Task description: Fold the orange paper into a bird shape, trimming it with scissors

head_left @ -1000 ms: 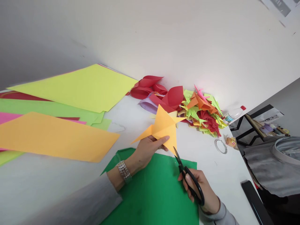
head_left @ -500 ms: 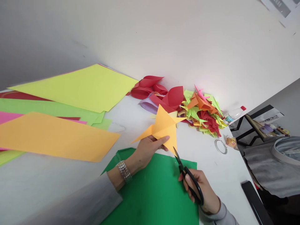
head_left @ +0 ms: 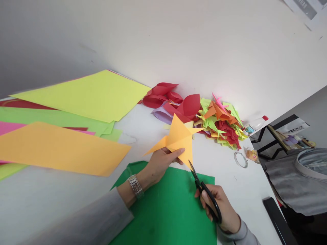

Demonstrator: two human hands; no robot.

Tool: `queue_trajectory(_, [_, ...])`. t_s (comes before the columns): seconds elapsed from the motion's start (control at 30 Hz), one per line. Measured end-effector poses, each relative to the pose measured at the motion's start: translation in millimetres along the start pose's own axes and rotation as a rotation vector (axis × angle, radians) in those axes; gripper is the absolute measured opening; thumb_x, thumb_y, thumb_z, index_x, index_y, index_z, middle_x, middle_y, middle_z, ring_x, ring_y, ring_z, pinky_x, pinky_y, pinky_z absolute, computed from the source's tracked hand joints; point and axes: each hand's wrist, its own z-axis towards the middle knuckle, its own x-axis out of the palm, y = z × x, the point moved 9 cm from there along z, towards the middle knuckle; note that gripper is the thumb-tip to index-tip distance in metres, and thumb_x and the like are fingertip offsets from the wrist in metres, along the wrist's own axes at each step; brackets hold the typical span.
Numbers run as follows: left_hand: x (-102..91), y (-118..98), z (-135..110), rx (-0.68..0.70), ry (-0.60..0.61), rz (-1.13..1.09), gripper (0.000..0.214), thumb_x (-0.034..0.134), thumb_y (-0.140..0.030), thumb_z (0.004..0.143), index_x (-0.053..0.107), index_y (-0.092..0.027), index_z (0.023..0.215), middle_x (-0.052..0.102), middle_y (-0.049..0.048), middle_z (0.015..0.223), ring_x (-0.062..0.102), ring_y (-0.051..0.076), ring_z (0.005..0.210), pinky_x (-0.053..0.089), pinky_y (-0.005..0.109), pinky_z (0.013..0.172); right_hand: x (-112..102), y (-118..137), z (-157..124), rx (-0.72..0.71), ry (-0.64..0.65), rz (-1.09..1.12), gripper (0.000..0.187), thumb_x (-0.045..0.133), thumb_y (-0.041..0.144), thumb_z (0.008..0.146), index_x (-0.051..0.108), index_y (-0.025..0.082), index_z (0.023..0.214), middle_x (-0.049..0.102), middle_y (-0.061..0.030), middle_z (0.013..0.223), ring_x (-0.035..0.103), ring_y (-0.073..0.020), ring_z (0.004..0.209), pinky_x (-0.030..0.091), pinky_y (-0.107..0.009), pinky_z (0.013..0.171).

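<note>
Nearest, a flat green sheet, its material unclear (head_left: 168, 211), lies on the white worktop (head_left: 250, 183) below the fingers of both hands. The fingers of the right hand (head_left: 226, 207) are curled through and around the handles of black-handled metal scissors (head_left: 202, 186), whose blades point up and away towards the left fingers. The left hand (head_left: 158, 165) pinches a light-orange folded paper star (head_left: 178, 134) between thumb and fingers, the star held up just beyond the green sheet's far edge.

The star looks well advanced: it is folded, with several points splayed. The scissor tips are at its lowest point, just right of the left fingers; whether they have cut through there cannot be told, so trimming seems unfinished.

Left of the left fingers, a flat light-orange paper sheet (head_left: 63, 149) lies over others, and farther off is a large yellow-green paper sheet (head_left: 84, 95); both look unworked.

Beyond the left fingers lie red curled paper pieces (head_left: 190, 105), apparently partly shaped. Farther right is a heap of multicoloured pointed folded paper (head_left: 222, 117), seemingly completed or nearly so; its count cannot be told. Beside that heap, right of and beyond both sets of fingers, lies a clear red-capped plastic bottle (head_left: 252, 126).
</note>
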Motion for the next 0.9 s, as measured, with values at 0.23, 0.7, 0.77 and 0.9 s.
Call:
queue_trajectory(0.23, [0.0, 0.8, 1.2, 0.0, 0.005, -0.02, 0.04, 0.083, -0.045, 0.056, 0.072, -0.013, 0.079, 0.073, 0.0071, 0.081, 0.061, 0.018, 0.064, 0.054, 0.032, 0.06, 0.6, 1.7, -0.4, 0.012, -0.001, -0.023, 0.066, 0.061, 0.079, 0.067, 0.059, 0.013, 0.075, 0.042, 0.0078, 0.048, 0.033, -0.0023, 0.031, 0.023, -0.016, 0.029])
queue_trajectory(0.7, [-1.5, 1.4, 1.6, -0.003, 0.0, -0.015, 0.042, 0.082, -0.045, 0.057, 0.072, -0.013, 0.082, 0.073, 0.0089, 0.084, 0.061, 0.018, 0.064, 0.055, 0.031, 0.059, 0.4, 2.2, -0.3, 0.047, -0.019, -0.029, 0.07, 0.063, 0.081, 0.062, 0.059, 0.012, 0.075, 0.043, 0.0078, 0.049, 0.033, -0.0025, 0.03, 0.022, -0.017, 0.029])
queue_trajectory(0.77, [-1.1, 0.9, 1.3, -0.001, 0.003, -0.008, 0.043, 0.082, -0.046, 0.058, 0.073, -0.013, 0.083, 0.073, 0.0096, 0.086, 0.062, 0.018, 0.065, 0.055, 0.031, 0.06, 0.1, 2.3, -0.4, 0.045, -0.02, -0.033, 0.069, 0.063, 0.081, 0.063, 0.059, 0.013, 0.074, 0.042, 0.0077, 0.048, 0.033, -0.0025, 0.03, 0.022, -0.017, 0.029])
queue_trajectory(0.9, [-0.9, 0.6, 1.0, 0.005, 0.006, -0.006, 0.042, 0.081, -0.047, 0.059, 0.073, -0.012, 0.082, 0.073, 0.0102, 0.085, 0.062, 0.019, 0.065, 0.055, 0.031, 0.059, -0.1, 3.2, -0.9, 0.041, -0.022, -0.032, 0.068, 0.064, 0.08, 0.062, 0.058, 0.013, 0.072, 0.042, 0.0076, 0.047, 0.032, -0.0025, 0.03, 0.021, -0.017, 0.029])
